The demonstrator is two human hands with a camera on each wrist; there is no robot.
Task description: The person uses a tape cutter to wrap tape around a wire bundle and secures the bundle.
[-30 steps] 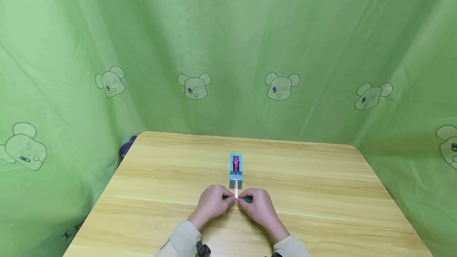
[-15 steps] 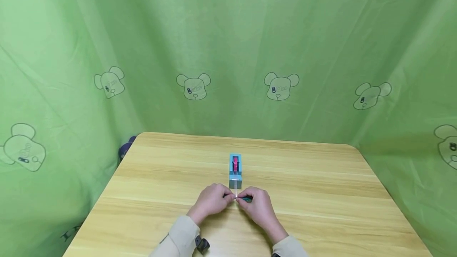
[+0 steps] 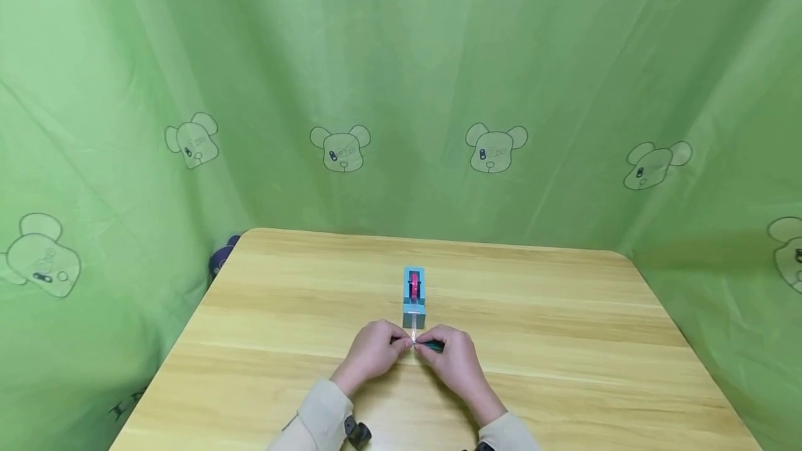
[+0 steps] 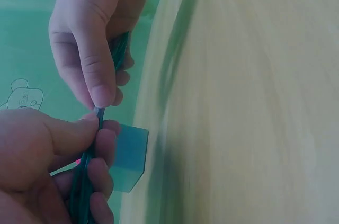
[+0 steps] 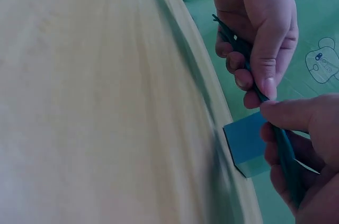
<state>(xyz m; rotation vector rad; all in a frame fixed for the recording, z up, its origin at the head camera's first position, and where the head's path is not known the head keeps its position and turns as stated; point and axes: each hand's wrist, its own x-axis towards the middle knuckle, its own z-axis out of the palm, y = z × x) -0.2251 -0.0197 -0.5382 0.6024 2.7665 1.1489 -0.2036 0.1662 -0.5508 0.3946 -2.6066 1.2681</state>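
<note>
Both hands meet at mid-table, in front of a blue tape dispenser (image 3: pixel 413 321) with a pink roll (image 3: pixel 415 285). A short clear strip of tape (image 3: pixel 413 329) runs from the dispenser to the fingertips. My left hand (image 3: pixel 371 352) pinches one side of a slender dark green bundle (image 4: pixel 80 195), its fingers curled around it. Thumb and fingers of my right hand (image 3: pixel 456 362) pinch the other side, close beside the left thumb. The bundle's middle is narrow, and the fingertips mostly cover it and the tape's end. I cannot tell exactly what the bundle is.
The wooden table (image 3: pixel 282 305) extends to both sides of the hands. A green curtain (image 3: pixel 413 75) with bear-head prints hangs behind and along the sides. A small black device (image 3: pixel 357 431) sits at the left sleeve.
Both hands have edged slightly toward the dispenser, and the visible strip of tape looks a little shorter. Both keep pinching the green bundle. The dispenser stays in place.
</note>
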